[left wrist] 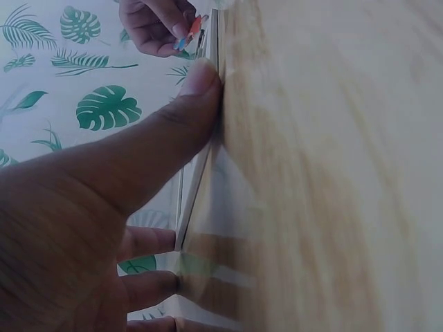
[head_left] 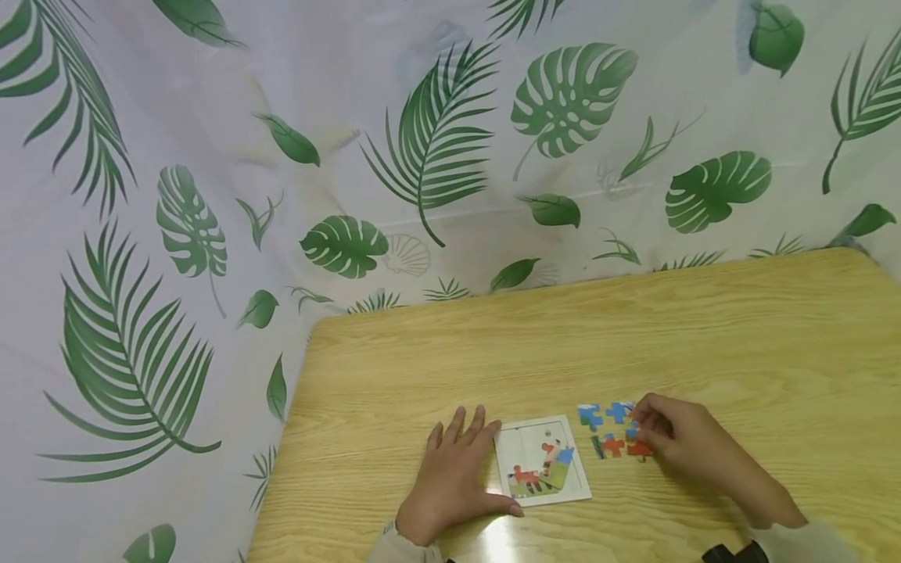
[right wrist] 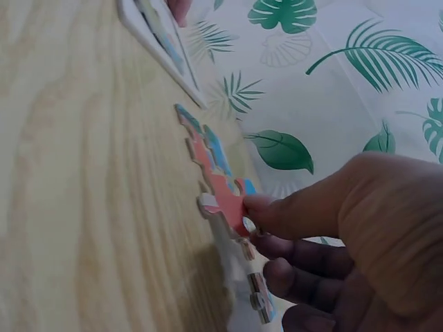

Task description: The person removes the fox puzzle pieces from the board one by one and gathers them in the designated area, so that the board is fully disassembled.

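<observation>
My left hand lies spread on the table to the left of a white-framed puzzle board. Its index fingertip touches the board's upper left corner, and the thumb lies along the lower edge. Several pieces sit inside the frame along its bottom and right side. Right of the board, loose blue puzzle pieces and red ones lie in a cluster. With thumb and fingers, my right hand pinches a red puzzle piece at the cluster's right side, partly hidden by the fingers.
The wood-grain table extends behind and to the right of the board. A white leaf-print cloth hangs along its back and left edges. A black strap end shows by the right sleeve.
</observation>
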A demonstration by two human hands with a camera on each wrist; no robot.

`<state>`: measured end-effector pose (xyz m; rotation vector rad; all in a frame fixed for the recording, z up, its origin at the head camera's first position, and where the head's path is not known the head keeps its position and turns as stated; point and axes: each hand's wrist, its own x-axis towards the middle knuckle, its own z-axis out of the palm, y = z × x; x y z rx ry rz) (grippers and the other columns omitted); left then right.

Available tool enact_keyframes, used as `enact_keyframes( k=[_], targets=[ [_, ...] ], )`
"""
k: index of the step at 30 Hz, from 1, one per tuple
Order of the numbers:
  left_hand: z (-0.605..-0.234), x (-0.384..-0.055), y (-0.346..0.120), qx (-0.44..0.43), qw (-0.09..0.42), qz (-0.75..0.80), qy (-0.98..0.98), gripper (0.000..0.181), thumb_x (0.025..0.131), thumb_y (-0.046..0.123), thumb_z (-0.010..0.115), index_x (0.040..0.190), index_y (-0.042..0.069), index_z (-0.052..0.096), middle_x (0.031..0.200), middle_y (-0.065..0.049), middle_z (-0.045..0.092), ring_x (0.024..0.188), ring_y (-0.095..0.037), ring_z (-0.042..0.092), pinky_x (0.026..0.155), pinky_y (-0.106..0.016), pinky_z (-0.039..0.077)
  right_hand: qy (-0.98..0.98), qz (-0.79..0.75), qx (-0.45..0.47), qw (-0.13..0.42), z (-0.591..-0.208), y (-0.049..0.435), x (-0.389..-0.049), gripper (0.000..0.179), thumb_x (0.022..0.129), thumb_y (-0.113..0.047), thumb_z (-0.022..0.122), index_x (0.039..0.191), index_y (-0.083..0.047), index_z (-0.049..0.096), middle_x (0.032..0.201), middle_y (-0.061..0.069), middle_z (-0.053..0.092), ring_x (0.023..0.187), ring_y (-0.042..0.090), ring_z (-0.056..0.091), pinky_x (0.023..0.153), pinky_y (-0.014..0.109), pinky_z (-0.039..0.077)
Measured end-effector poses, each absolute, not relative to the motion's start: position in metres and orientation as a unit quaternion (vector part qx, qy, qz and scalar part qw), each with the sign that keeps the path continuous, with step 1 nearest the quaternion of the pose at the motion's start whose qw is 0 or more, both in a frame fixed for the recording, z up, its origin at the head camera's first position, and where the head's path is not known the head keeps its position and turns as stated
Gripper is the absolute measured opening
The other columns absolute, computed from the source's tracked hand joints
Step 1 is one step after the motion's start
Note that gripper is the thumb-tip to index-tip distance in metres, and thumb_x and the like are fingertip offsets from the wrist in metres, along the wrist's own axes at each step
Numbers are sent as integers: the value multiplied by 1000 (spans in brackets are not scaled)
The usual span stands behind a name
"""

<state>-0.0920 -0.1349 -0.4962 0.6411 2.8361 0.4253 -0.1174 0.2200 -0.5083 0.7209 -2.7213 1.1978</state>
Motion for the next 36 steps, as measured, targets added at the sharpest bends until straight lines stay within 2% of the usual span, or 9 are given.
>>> enact_keyframes(
  k=[3, 16, 26, 36],
  targets=[
    [-496, -92, -135, 215, 102, 146, 960, 118, 66, 77, 79, 160, 18, 39, 167, -13, 28, 155, -38, 21, 117, -66, 24, -902, 362, 228, 58, -508, 217, -116, 22, 83, 6, 81, 96, -7, 69, 83, -11, 59, 71, -1, 51, 57, 22, 48],
    [-501, -91, -136, 218, 105, 156, 958, 118, 67, 77, 79, 161, 18, 38, 168, -14, 27, 155, -40, 19, 117, -68, 22, -931, 308, 189, 51, -509, 211, -108, 20, 84, 1, 83, 99, -8, 72, 94, -5, 62, 78, 7, 58, 64, 26, 54],
    [-504, -90, -136, 222, 105, 158, 957, 118, 67, 78, 78, 161, 17, 38, 167, -14, 26, 155, -40, 19, 117, -69, 22, -941, 284, 177, 56, -507, 208, -105, 23, 82, -3, 86, 97, -13, 72, 101, -1, 62, 86, 18, 64, 69, 40, 57],
    [-502, -93, -136, 221, 100, 149, 959, 118, 67, 78, 78, 161, 18, 38, 168, -13, 27, 155, -40, 20, 117, -68, 23, -921, 310, 214, 100, -501, 195, -108, 18, 85, -4, 83, 96, -11, 71, 97, -4, 62, 74, 2, 55, 60, 23, 51]
  ],
)
